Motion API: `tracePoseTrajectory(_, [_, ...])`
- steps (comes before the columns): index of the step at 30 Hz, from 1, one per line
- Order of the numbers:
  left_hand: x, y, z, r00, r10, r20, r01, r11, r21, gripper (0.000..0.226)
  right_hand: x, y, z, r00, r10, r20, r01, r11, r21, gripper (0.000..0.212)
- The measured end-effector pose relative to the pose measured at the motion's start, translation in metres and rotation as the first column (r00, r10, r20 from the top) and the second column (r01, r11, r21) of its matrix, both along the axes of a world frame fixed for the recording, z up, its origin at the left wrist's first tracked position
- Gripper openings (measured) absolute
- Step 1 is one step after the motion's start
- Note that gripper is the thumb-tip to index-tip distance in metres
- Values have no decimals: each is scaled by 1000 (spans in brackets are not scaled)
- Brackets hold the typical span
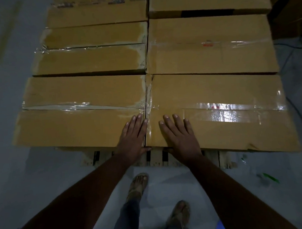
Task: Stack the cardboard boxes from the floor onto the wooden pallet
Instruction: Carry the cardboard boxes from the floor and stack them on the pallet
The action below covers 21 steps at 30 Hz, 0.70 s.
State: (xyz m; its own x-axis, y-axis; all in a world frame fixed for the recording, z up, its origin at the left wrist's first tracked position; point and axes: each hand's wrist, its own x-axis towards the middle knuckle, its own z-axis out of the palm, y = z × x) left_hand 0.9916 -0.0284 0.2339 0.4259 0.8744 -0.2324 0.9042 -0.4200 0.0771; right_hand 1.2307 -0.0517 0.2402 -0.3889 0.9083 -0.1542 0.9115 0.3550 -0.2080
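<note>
Several taped brown cardboard boxes lie flat in two columns on a wooden pallet [155, 159], whose slats show only under the near edge. My left hand [133, 136] rests flat, fingers straight, on the near left box [72, 119] at its right corner. My right hand [179, 135] lies flat on the near right box [232, 123] at its left corner. The two hands sit either side of the seam between these boxes. Behind them lie a middle left box [89, 50] and a middle right box [211, 45].
Grey floor surrounds the pallet, with my two sandalled feet [138, 184] just in front of it. Green scraps [270, 177] and a green object lie on the floor at right. Cables run along the right side. Blue tape marks the floor near the bottom edge.
</note>
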Motion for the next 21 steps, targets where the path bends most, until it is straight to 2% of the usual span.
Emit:
tracePoseTrajectory(2, [6,1,3,1000,26,3,-26,999,-30,127,8,-1,4,1000,31,1,-31,999,-26,121])
tracePoseTrajectory(4, [13,2,6,1000,19,-15,-20,998,-56,133,26,-5,11,999,-3,35,4,999,-45,119])
tracePoseTrajectory(6, [19,5,9,999,-5,-47,2,998,-70,138,57,-12,19,984,-149,95,156,985,-75,121])
tracePoseTrajectory(8, [24,7,12,999,-8,-53,2,995,-96,140,95,-24,27,930,-322,178,346,930,-123,128])
tracePoseTrajectory(10, [27,9,17,999,-3,-46,-3,992,-127,142,133,-40,32,821,-507,262,552,822,-140,131])
tracePoseTrajectory(12, [33,12,24,999,7,-48,-15,986,-164,143,165,-53,34,630,-727,272,774,614,-154,140])
tracePoseTrajectory(13, [37,12,24,998,21,-52,-30,984,-177,143,178,-58,34,528,-814,242,849,498,-178,147])
tracePoseTrajectory(14, [42,12,25,997,39,-62,-49,983,-178,143,190,-62,31,463,-858,222,882,423,-208,152])
tracePoseTrajectory(15, [47,12,25,995,61,-82,-74,982,-176,143,201,-63,29,443,-870,215,889,396,-230,154])
tracePoseTrajectory(17, [56,11,23,985,111,-130,-133,976,-175,144,219,-61,24,482,-848,220,871,438,-222,156])
tracePoseTrajectory(20, [66,8,16,972,167,-164,-184,978,-99,144,234,-54,21,596,-777,204,800,553,-233,155])
tracePoseTrajectory(21, [69,7,16,968,179,-178,-198,975,-96,143,237,-51,22,597,-780,185,796,549,-254,155])
